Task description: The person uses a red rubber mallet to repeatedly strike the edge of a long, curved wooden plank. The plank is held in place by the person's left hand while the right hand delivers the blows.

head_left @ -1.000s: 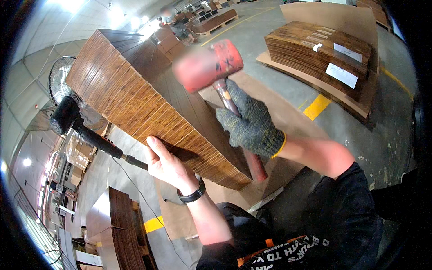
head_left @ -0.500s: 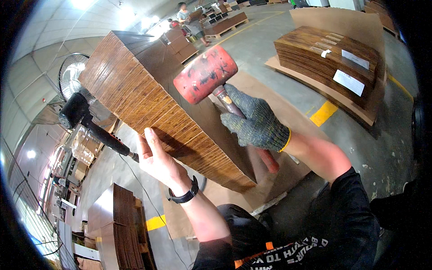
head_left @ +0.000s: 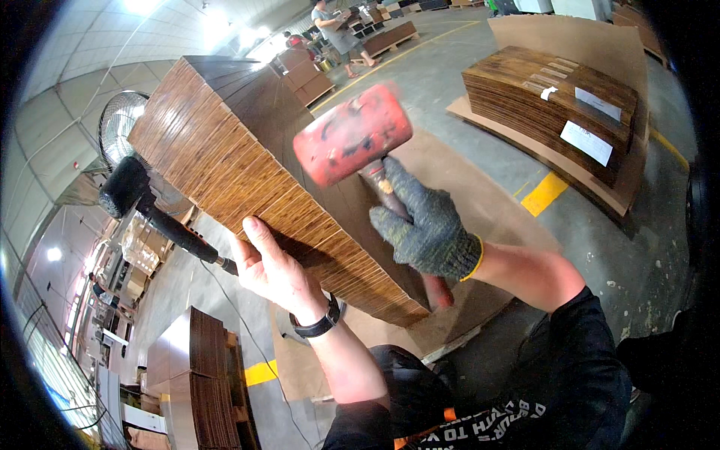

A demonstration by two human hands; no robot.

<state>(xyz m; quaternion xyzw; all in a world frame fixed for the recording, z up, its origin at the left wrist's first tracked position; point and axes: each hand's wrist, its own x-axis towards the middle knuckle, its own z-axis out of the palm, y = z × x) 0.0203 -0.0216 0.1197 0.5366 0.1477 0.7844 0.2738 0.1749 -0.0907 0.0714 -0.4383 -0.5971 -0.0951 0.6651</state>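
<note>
A red, scuffed rubber mallet [head_left: 352, 135] is gripped by its handle in my right hand [head_left: 429, 219], which wears a dark knitted glove. The mallet head is smeared by motion and overlaps the top of a tall stack of brown wood-grain boards [head_left: 247, 180]. On the near side of that stack lies my bare left hand [head_left: 276, 271], its thumb stretched over the board edges and its fingers partly hidden. Beside those fingers ends the narrow shaft of a black tool [head_left: 171, 225] with a rounded head; I cannot tell whether the hand touches it.
A standing fan [head_left: 124, 127] is behind the stack at left. More boards [head_left: 551, 94] lie on a cardboard-covered pallet at right. Another board stack [head_left: 191, 375] stands lower left, near a thin cable on the floor. A person [head_left: 330, 34] walks in the background.
The mallet and my right hand have shifted slightly right and down. My left hand has slid a little along the stack. The distant person has moved right.
</note>
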